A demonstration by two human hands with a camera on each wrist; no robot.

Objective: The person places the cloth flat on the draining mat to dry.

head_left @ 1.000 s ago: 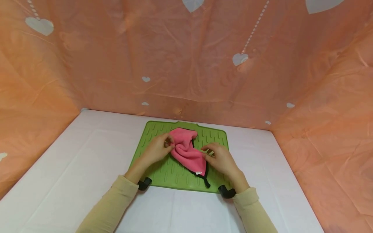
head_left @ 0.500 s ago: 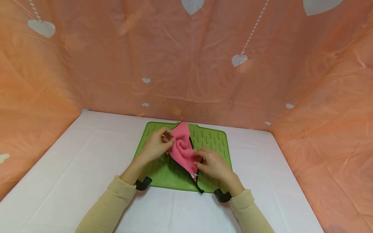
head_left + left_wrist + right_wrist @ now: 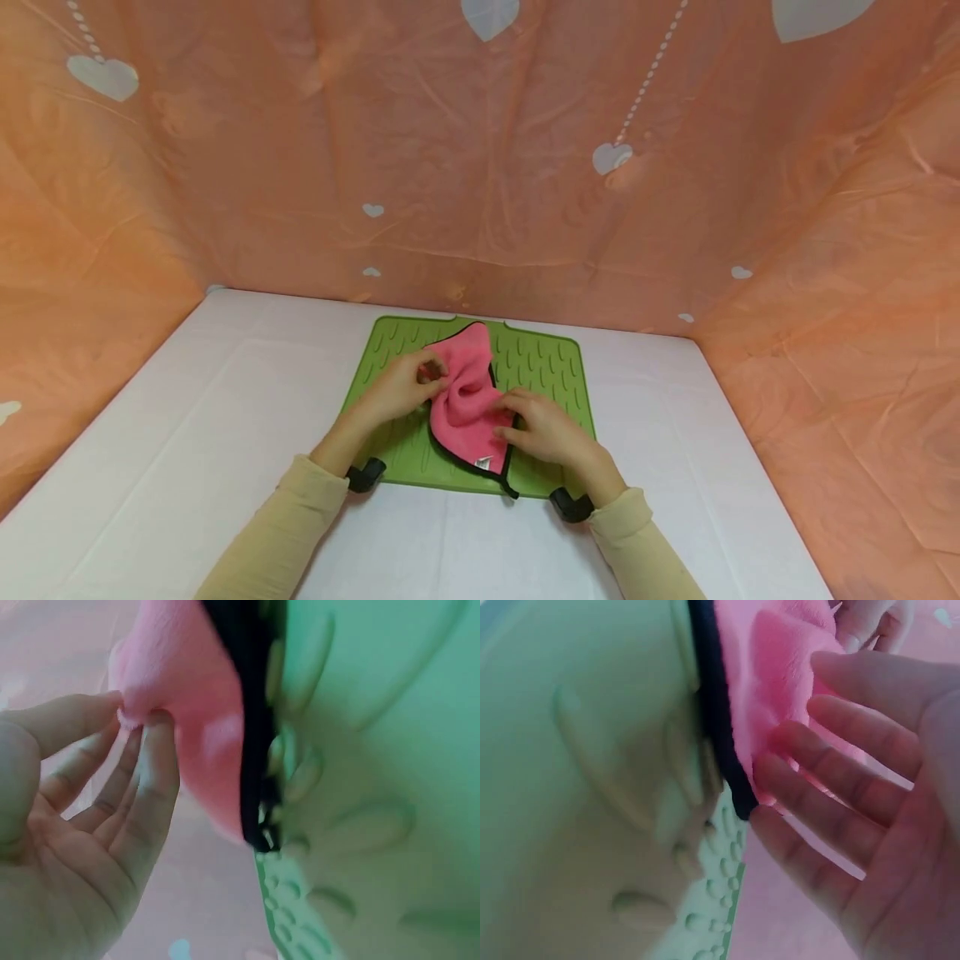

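A pink cloth [image 3: 471, 417] with a black edge, a white label and a black loop lies bunched on a green ribbed mat [image 3: 555, 375]. Thumb and fingers of my left hand [image 3: 401, 387] pinch a fold at the cloth's left side; in the left wrist view that fold of the cloth [image 3: 202, 727] bulges out from the fingertips. My right hand [image 3: 551, 429] is at the cloth's right edge. In the right wrist view the fingers [image 3: 817, 795] are spread and nearly straight against the cloth [image 3: 772, 682], with the thumb apart from them.
White cloth covers the table [image 3: 225, 417] around the mat. Orange sheeting [image 3: 420, 167] with pale hearts rises behind and at both sides. A black wrist mount [image 3: 366, 475] sits under the left wrist and another black mount [image 3: 572, 505] under the right.
The cloth has shifted left and turned, its loop end now lower and further left. My right hand has moved left onto the cloth's edge. My left hand keeps pinching its side.
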